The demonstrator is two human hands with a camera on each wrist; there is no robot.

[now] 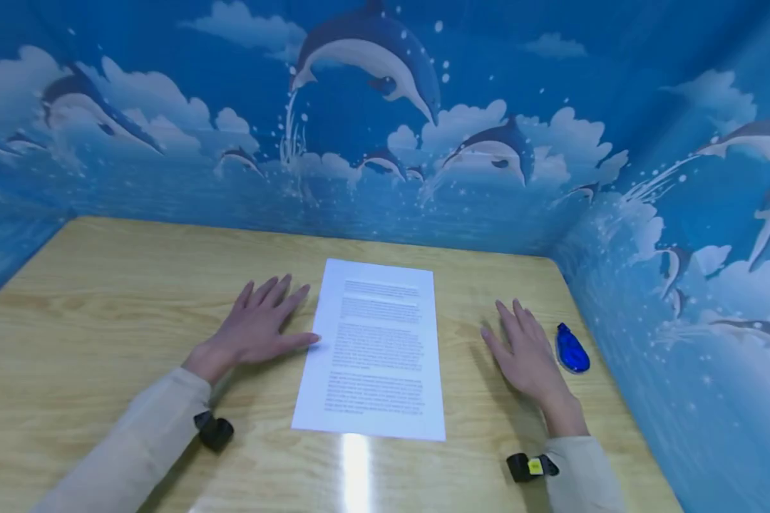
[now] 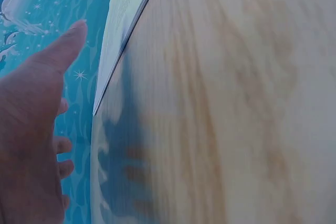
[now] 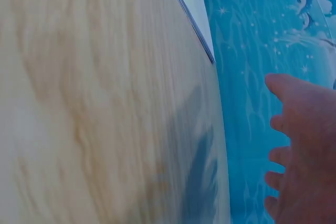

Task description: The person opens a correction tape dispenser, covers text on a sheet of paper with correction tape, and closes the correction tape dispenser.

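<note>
So both my hands are up over the bench (image 1: 135, 306) with nothing in them. My left hand (image 1: 257, 335) is flat and let go, fingers straight and a bit spread, thumb sticking out toward the left edge of the printed paper (image 1: 375, 349). From the head view the thumb tip lines up with that edge, but in the left wrist view it looks raised above it, and there's a shadow (image 2: 126, 171) on the wood well apart from my fingers.

My right hand (image 1: 525, 353) is relaxed too, gripping nothing, fingers pointing away from me. It's off to the right of the paper, with a gap between them, and just beside a glossy blue teardrop-shaped thing (image 1: 572, 350) lying near the bench's right edge, narrow end away from me.

The paper lies flat in the middle, between my hands, long side running away from me. The wrist views show some thickness along its edge. It's covered in blocks of text, way too blurry to read. There's a bright glare strip (image 1: 356, 474) just below it. Behind everything is a blue dolphin backdrop (image 1: 359, 206) that also runs down the right side.
</note>
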